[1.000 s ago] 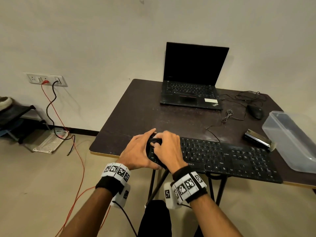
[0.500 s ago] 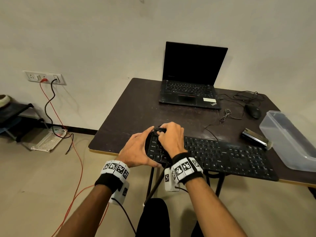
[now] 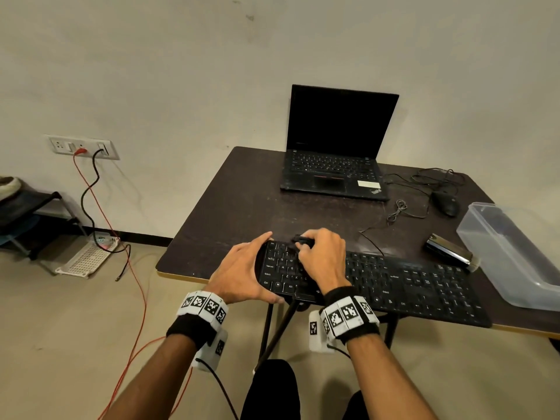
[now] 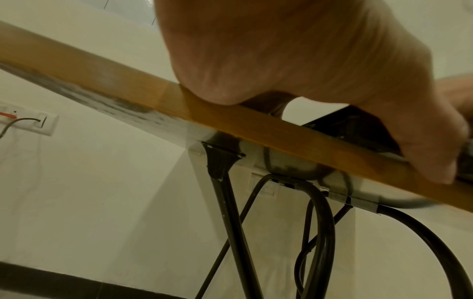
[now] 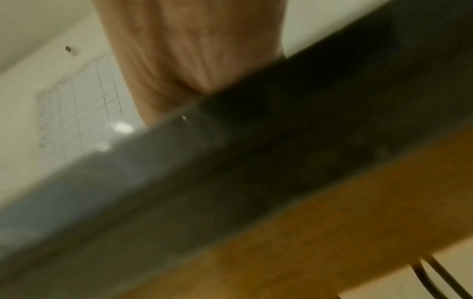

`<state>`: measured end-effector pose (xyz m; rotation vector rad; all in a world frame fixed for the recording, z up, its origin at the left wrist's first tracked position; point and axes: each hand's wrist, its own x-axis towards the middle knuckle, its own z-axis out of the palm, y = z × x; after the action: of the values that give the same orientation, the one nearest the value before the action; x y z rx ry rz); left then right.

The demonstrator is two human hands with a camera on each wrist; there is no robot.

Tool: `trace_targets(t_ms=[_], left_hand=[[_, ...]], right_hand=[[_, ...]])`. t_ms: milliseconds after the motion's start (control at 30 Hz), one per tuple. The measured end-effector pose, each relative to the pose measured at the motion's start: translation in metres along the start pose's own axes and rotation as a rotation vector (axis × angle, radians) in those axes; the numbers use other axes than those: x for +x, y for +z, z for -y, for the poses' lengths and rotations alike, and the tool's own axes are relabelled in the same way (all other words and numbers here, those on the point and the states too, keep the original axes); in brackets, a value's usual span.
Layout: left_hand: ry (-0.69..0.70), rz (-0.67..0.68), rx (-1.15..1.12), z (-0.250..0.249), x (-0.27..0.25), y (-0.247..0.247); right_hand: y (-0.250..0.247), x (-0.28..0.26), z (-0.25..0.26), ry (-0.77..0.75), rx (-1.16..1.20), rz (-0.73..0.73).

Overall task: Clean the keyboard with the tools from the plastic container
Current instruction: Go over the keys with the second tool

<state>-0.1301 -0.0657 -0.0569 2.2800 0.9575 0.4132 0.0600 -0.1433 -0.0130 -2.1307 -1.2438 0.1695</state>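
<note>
A black keyboard (image 3: 409,283) lies along the near edge of the dark table (image 3: 242,207). My left hand (image 3: 239,268) holds its left end, thumb on the far edge and fingers at the near edge. In the left wrist view the palm (image 4: 281,50) rests on the table's wooden edge (image 4: 256,125). My right hand (image 3: 321,256) is curled over the upper-left keys and grips a small black cleaning tool (image 3: 301,238), whose tip is mostly hidden by the fingers. The right wrist view is blurred and shows only the hand (image 5: 192,50) above the keyboard's dark front edge (image 5: 256,161).
A clear plastic container (image 3: 515,253) stands at the table's right edge, with a black and silver tool (image 3: 448,250) lying beside it. An open laptop (image 3: 333,165), a mouse (image 3: 445,203) and loose cables (image 3: 403,207) sit at the back. Cords run across the floor on the left.
My right hand has moved with the black tool from the keyboard's near rows away from me to the top row. The left hand has kept its hold on the keyboard's end.
</note>
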Motion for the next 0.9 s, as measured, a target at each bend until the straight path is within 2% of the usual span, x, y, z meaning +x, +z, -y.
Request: trace_targets(t_ms=[133,300,467,600,733,833,900], left_hand=[[0.0,-0.006,-0.005,0.0,0.001,-0.001],[0.002,-0.006,0.003,0.0,0.001,0.0],[0.018,-0.017,0.02,-0.003,0.001,0.0],[-0.002,-0.009,0.03,-0.004,0.002,0.001],[-0.017,-0.015,0.035,0.0,-0.001,0.004],[-0.008,-0.02,0.046,-0.003,0.002,0.001],[-0.009,-0.025,0.039,-0.002,0.003,0.001]], right_hand=[[0.007,-0.012,0.005,-0.127,0.02,0.098],[0.002,-0.012,-0.001,-0.058,0.0,-0.022],[0.008,-0.039,-0.004,-0.194,0.017,0.057],[0.0,-0.032,-0.011,-0.13,0.011,-0.064],[0.003,-0.047,-0.015,-0.225,0.055,0.053],[-0.007,-0.028,-0.019,-0.143,0.041,-0.028],[-0.007,-0.021,-0.012,-0.12,0.01,-0.02]])
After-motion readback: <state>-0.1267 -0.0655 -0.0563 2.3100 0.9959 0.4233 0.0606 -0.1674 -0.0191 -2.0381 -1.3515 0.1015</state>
